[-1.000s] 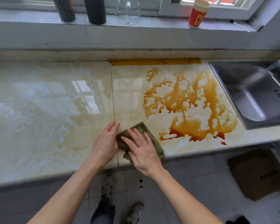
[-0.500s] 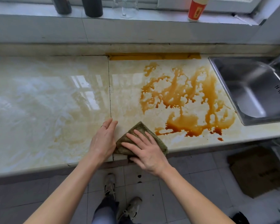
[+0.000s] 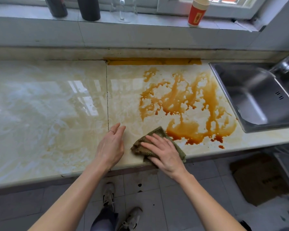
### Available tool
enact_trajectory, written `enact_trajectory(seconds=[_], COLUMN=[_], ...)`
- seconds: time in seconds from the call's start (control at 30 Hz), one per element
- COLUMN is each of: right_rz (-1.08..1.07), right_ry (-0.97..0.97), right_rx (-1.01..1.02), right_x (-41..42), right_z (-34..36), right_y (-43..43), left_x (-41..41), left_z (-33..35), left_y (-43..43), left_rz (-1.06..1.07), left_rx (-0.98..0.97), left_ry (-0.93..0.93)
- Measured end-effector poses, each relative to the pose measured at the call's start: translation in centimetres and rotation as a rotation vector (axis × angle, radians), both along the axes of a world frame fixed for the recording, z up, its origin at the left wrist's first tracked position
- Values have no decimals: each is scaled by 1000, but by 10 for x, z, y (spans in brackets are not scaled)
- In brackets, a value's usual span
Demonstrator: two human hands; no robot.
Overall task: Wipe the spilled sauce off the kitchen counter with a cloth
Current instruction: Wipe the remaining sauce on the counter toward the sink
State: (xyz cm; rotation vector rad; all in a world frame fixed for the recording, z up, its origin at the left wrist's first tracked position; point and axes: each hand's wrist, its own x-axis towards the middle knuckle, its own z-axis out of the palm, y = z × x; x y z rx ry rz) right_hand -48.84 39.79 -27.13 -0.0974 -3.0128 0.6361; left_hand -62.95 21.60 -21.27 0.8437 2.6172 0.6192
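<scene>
Pressing flat, fingers spread, the right hand (image 3: 165,155) pins the green cloth (image 3: 158,133) beside the brown sauce (image 3: 187,130); left hand (image 3: 110,147) open on the tabletop (image 3: 40,105).

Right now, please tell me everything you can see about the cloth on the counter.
The olive-green woven cloth looks coarse, crumpled and folded. It lies flat at the front edge of the glossy cream marble counter, one corner hanging slightly over. The right hand presses on it, palm down, fingers spread. Its far corner touches the brown sauce spill. The left hand is apart.
</scene>
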Motion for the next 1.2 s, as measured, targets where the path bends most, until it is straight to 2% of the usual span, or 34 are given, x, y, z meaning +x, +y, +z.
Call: enact_trajectory(seconds=[0.07, 0.13, 0.27, 0.33, 0.5, 0.63, 0.73, 0.87, 0.97, 1.1, 1.2], right_rz=[-124, -157, 43, 61, -237, -76, -4, -236, -345, -241, -151], right_ry=[4, -3, -20, -26, -33, -30, -36, -66, -37, -35, -41], right_rx=[30, 55, 92, 122, 73, 70, 107, 78, 62, 118, 138], right_x=[0, -3, -13, -20, -31, -29, -46, -63, -61, -60, -73], right_z=[1, -1, -2, -2, 1, -3, -3, 1, 0, -2, 0], right_y=[3, -15, -27, -9, 0, -31, -10, 18, 0, -30, -14], left_x=[-1, -1, 0, -1, -9, -16, -18, -20, -22, -21, -21], left_z=[-1, -4, -8, -7, -5, -4, -5, -2, -2, -4, -4], left_y=[1, 2, 9, 11, 8, 5, 4, 2, 2, 5, 4], left_rz=[5, 8, 0, -11, 13, 29, 29, 8, 5, 9, 11], left_rx=[-11, -19, -32, -39, -59, -83, -110, -130, -126, -131, -130], left_ry=[6, 5, -9, 6, 34, 48, 53, 68, 58, 50, 38])
